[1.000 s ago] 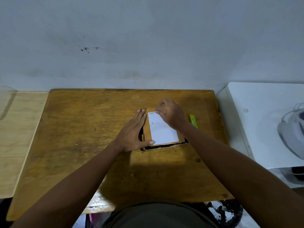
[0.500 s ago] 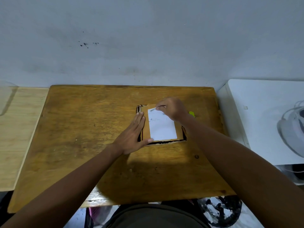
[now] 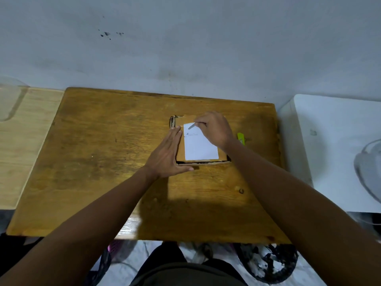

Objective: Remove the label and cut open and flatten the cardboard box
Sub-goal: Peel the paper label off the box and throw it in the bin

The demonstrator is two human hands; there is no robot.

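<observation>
Wooden table (image 3: 103, 162), box (image 3: 179, 149), label (image 3: 201, 147) pinched

A: Dim, flat indoor light with a cool cast on the wall (image 3: 185, 48). No glare anywhere.

B: Shadows?

A: A soft, broad one lies on the table (image 3: 92, 162) toward six o'clock, below the forearms, so the light seems to come from above and behind.

B: Sharpness?

A: Slightly soft throughout. Wide-angle bending shows at three and nine o'clock, where edges curve and smear.
</observation>
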